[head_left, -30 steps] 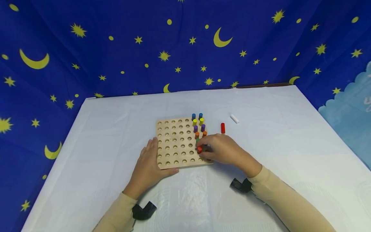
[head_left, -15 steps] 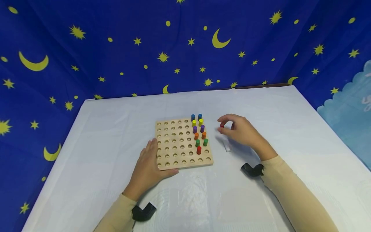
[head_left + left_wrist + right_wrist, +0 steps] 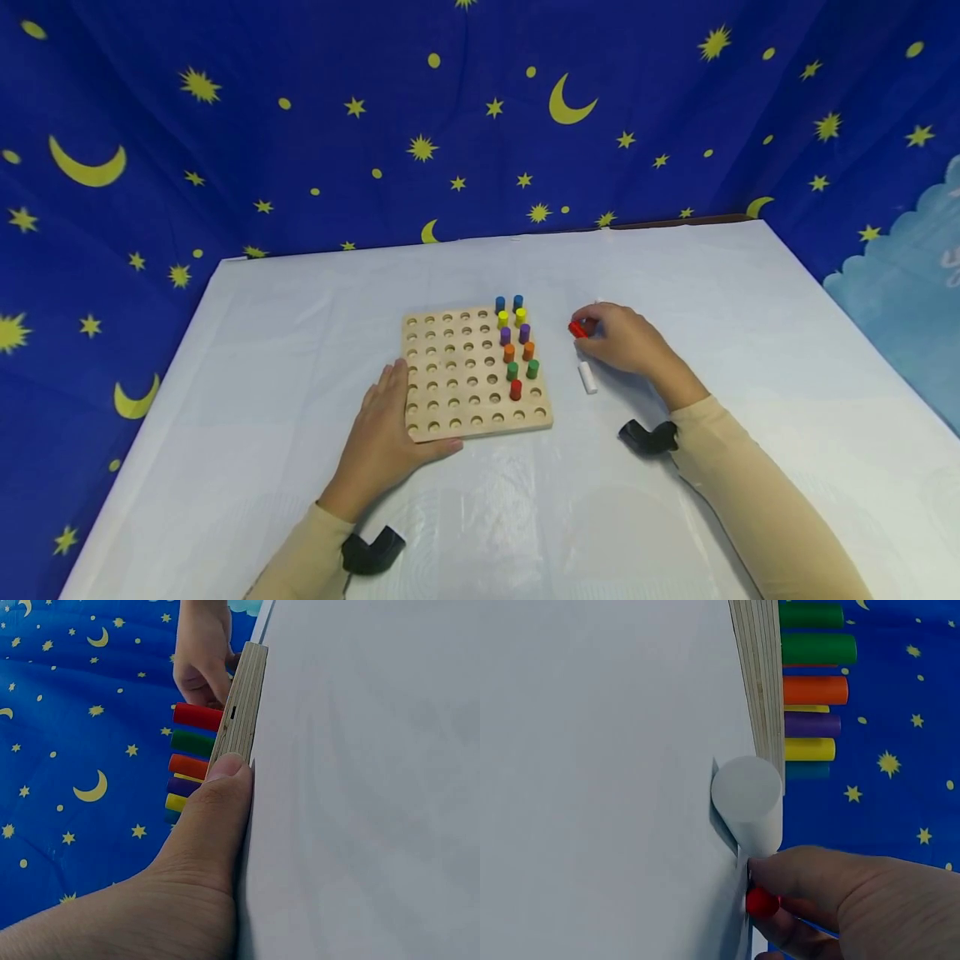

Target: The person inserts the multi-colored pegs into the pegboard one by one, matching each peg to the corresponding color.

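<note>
A square wooden pegboard [image 3: 450, 375] lies on the table with two columns of coloured pegs upright along its right side. My left hand [image 3: 384, 429] rests against the board's left edge, fingers extended. Its thumb [image 3: 214, 802] presses on the front edge. To the right of the board, my right hand [image 3: 622, 337] pinches a loose red peg [image 3: 577, 329] between thumb and fingertips, low over the table. In the right wrist view, that red peg [image 3: 763, 902] shows end-on below the thumb. A standing red peg [image 3: 515, 390] is the nearest one in the board's inner column.
A white peg [image 3: 587, 377] lies on the table between the board and my right hand. The tip of another white peg [image 3: 598, 301] shows behind that hand. Beyond the table's far edge hangs a blue star-patterned cloth [image 3: 337, 142].
My right hand has left the red peg standing in the board, moved right and taken hold of the loose red peg, which now lies tilted in its fingertips. My left hand stays put.
</note>
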Available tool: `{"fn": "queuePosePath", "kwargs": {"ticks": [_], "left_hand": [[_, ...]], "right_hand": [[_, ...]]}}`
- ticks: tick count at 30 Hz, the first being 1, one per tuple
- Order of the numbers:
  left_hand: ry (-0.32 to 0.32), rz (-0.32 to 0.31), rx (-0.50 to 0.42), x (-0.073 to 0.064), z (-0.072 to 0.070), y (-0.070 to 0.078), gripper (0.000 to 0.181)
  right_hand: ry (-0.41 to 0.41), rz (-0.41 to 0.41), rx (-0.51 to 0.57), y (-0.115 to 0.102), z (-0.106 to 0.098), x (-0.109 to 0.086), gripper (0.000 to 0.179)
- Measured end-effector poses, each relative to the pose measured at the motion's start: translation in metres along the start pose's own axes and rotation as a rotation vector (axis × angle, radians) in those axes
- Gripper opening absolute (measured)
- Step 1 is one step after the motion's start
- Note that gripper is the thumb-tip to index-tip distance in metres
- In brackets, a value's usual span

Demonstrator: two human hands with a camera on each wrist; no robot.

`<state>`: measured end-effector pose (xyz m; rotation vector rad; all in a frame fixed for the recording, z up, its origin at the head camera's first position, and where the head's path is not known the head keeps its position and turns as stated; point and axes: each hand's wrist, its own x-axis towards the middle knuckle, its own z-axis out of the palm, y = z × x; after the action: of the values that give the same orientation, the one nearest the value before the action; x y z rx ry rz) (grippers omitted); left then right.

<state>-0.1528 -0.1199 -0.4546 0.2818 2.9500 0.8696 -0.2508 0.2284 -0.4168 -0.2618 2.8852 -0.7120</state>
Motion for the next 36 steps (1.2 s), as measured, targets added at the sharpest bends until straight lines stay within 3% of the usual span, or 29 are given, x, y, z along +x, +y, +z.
{"fn": "queuePosePath", "kwargs": {"ticks": [11, 23, 30, 36], "left_hand": [[0.002, 0.005, 0.001, 0.0, 0.0, -0.001, 0.142], [0.015, 0.014, 0.0, -0.001, 0.0, -0.001, 0.142], [0.011, 0.015, -0.006, -0.001, 0.001, -0.001, 0.142], [0.018, 0.019, -0.006, -0.001, 0.0, -0.001, 0.142]], "right_hand": [[-0.05, -0.057, -0.044, -0.002, 0.0, -0.004, 0.036], [-0.004, -0.159, 0.194, -0.011, -0.004, -0.014, 0.028], [-0.048, -0.192, 0.302, -0.03, -0.006, -0.029, 0.024], [-0.105, -0.253, 0.328, -0.044, 0.0, -0.038, 0.022]]}}
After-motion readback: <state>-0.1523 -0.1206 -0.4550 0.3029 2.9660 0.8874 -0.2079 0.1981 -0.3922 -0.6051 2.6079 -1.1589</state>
